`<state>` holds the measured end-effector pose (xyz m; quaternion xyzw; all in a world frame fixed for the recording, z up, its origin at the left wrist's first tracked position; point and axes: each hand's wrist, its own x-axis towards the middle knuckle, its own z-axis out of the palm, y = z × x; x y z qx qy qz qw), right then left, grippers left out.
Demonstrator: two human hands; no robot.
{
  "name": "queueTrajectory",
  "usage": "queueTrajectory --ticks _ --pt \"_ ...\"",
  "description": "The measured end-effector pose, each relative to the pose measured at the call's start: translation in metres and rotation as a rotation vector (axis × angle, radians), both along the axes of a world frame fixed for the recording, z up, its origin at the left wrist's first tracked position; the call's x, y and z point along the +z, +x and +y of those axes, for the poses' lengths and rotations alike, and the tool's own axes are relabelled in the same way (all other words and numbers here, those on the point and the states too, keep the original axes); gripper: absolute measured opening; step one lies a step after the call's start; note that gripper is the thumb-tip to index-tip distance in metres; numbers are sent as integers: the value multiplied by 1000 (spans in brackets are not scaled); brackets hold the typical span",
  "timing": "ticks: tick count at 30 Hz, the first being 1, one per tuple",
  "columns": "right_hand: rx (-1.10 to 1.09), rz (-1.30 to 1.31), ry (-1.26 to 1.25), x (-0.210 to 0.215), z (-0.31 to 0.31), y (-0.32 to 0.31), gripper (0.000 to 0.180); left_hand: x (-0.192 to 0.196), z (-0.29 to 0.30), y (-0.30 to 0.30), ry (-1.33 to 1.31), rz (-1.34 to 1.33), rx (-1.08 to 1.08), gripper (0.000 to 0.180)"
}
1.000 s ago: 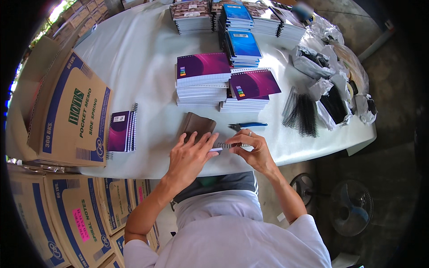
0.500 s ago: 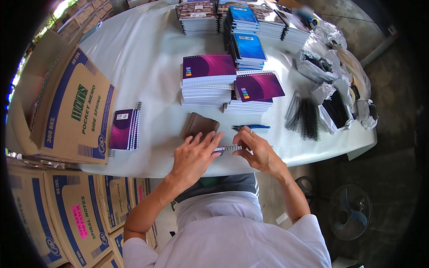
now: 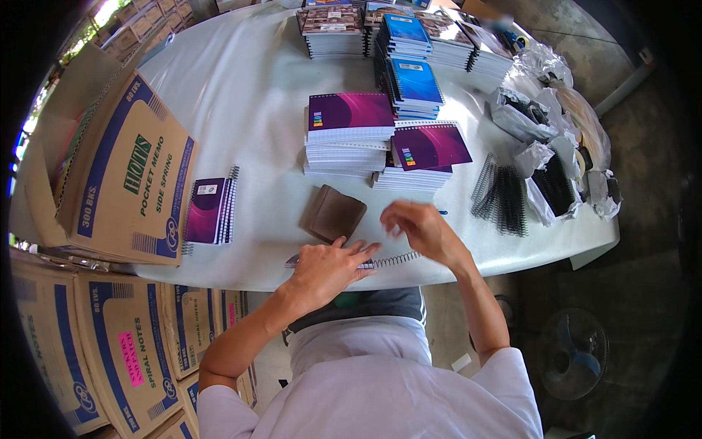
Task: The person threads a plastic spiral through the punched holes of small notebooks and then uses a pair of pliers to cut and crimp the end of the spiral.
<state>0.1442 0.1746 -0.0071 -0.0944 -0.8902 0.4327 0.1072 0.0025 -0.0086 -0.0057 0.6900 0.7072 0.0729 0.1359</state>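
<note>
Near the table's front edge, my left hand (image 3: 327, 272) lies with outstretched fingers over a small notebook (image 3: 294, 260), pressing it down and hiding most of it. A thin wire spiral (image 3: 397, 259) sticks out to the right from the notebook's edge. My right hand (image 3: 424, 228) is raised above the spiral, apart from it. Its fingers are loosely bent and blurred at the tips, with nothing visible in them. Behind that hand only the blue handle end of a pair of pliers (image 3: 443, 212) shows. A brown block (image 3: 335, 214) lies just beyond my left fingertips.
Purple notebook stacks (image 3: 349, 111) stand mid-table, with blue notebooks (image 3: 417, 82) behind. Loose black spirals (image 3: 501, 199) and bags of spirals (image 3: 552, 183) lie right. At left are bound purple notebooks (image 3: 207, 211) and an open carton (image 3: 131, 175). A fan (image 3: 574, 353) stands below right.
My right hand has let go of the spiral and risen away, now covering most of the pliers. More of the spiral shows to the right. My left hand has shifted slightly nearer me.
</note>
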Motion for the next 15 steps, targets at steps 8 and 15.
queueTrajectory --ticks 8,15 --pt "179 -55 475 -49 -8 -67 63 -14 -28 -14 234 178 53 69" --pt "258 -125 -102 6 39 -28 53 -8 -32 -38 200 -11 105 93"
